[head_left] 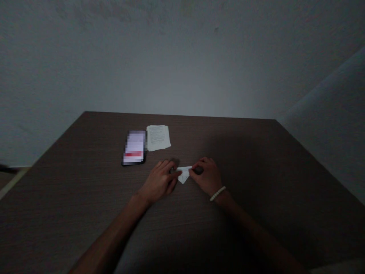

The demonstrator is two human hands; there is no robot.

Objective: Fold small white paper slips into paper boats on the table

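Head cam: both hands on small folded paper

Paper [184,173] is on table [256,163] btwn the hands, straight edge far side, point twd the person. R hand [209,177], w/ bead bracelet [218,193] at wrist, has thumb & finger nearly closed, pinching its R end; L hand [161,177] has digits on L end, can't tell if pinched or just pressed. Phone [134,146], lit, lies beyond L hand, just beside paper stack [159,137]

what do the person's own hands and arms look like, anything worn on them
The left hand and right hand are both ungloved, with no sleeves in view. A pale beaded bracelet circles the right wrist; the left wrist looks bare.
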